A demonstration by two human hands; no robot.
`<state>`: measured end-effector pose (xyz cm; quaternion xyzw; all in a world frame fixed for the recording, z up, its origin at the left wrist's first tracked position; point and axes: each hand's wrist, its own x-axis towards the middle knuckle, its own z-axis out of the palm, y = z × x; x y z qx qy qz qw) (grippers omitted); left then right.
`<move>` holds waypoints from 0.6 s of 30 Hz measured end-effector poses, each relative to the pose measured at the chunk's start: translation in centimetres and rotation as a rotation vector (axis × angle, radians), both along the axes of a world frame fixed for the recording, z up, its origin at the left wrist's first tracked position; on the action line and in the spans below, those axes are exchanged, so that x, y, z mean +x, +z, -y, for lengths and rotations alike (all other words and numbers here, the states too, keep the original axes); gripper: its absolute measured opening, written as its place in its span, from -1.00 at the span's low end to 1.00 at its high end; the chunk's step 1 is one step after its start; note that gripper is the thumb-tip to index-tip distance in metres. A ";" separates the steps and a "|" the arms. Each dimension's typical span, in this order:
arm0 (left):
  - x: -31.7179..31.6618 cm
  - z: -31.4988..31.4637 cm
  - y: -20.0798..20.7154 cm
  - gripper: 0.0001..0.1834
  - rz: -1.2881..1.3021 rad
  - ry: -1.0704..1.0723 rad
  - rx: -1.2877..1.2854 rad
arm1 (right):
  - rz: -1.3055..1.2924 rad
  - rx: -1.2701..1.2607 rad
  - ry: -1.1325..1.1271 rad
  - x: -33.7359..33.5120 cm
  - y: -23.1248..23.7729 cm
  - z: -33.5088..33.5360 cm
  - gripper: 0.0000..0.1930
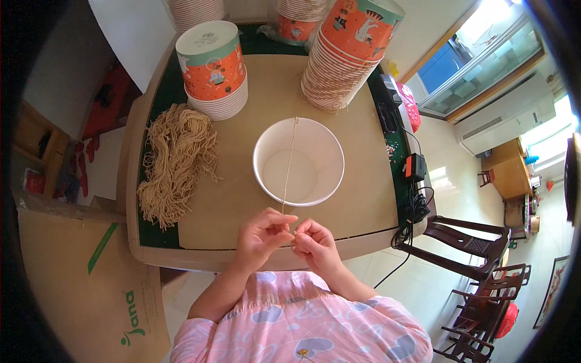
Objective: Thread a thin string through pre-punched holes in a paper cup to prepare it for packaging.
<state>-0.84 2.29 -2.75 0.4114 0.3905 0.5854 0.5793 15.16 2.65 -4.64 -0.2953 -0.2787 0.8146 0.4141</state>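
A white round paper bucket (330, 145) stands mouth up on the brown board in front of me. One beige string (292, 148) runs from its far rim across the opening and over the near rim to my fingers. My left hand (261, 239) pinches the string just past the near edge of the bucket. Close beside it, fingertips almost touching, my right hand (316, 243) is closed on the string's end. To the left lies a loose heap of cut beige strings (175, 163).
Upside-down stacks of orange-and-green printed paper buckets stand behind: a short stack (215, 75) and a tall stack (342, 60), with more at the back. A power strip (387, 115) and black cables (414, 206) line the right edge. A cardboard box (91, 290) stands left, dark chairs (466, 242) right.
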 end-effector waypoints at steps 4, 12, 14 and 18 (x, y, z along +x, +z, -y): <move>-0.7 0.3 -1.7 -0.81 0.004 -0.172 0.046 | -0.143 -0.046 0.107 0.0 -0.2 0.0 -0.88; -0.1 0.6 -1.3 -0.86 -0.188 0.030 0.038 | 0.162 0.127 -0.014 -0.7 0.7 0.1 -0.89; 0.1 0.6 -0.8 -0.83 -0.279 0.078 0.081 | 0.186 0.154 -0.036 -0.7 0.7 0.1 -0.89; 0.2 0.5 -0.5 -0.73 -0.506 0.170 0.179 | 0.249 0.175 -0.039 -0.7 0.5 0.2 -0.92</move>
